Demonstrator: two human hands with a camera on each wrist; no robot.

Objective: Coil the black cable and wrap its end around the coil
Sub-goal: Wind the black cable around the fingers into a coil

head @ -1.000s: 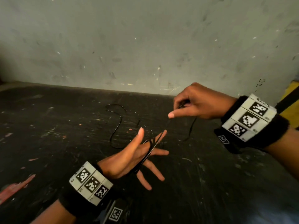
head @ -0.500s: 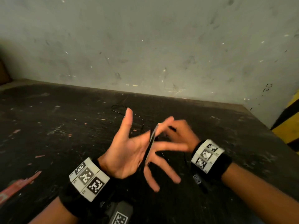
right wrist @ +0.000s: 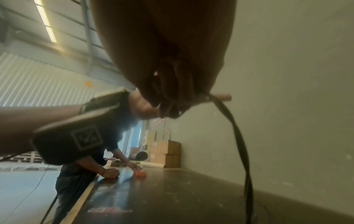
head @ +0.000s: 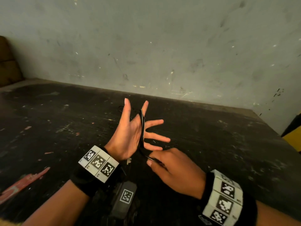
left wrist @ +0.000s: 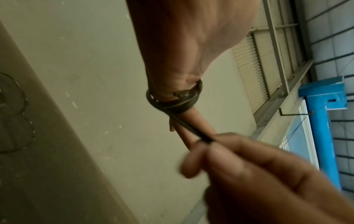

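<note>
My left hand (head: 130, 133) is held up over the black table (head: 65, 121), palm toward me and fingers spread. Several turns of the thin black cable (head: 143, 126) run round it between thumb and fingers; the left wrist view shows these loops (left wrist: 178, 103) tight on the hand. My right hand (head: 150, 160) is just below, near the left wrist, pinching the cable strand that leads off the loops (left wrist: 193, 130). From that pinch the cable (right wrist: 239, 144) hangs down to the table. A loose stretch of cable (head: 121, 109) lies on the table behind my thumb.
A scuffed grey wall (head: 162, 46) stands behind the table. A yellow and black object (head: 293, 132) is at the right edge. A red mark (head: 24, 181) is on the table at left. Further along the table, another person (right wrist: 86, 174) leans by cardboard boxes (right wrist: 166, 153).
My right hand has swept from the upper right, behind my left hand, down to its wrist, carrying the cable round. My left hand has risen, with its fingers more upright.
</note>
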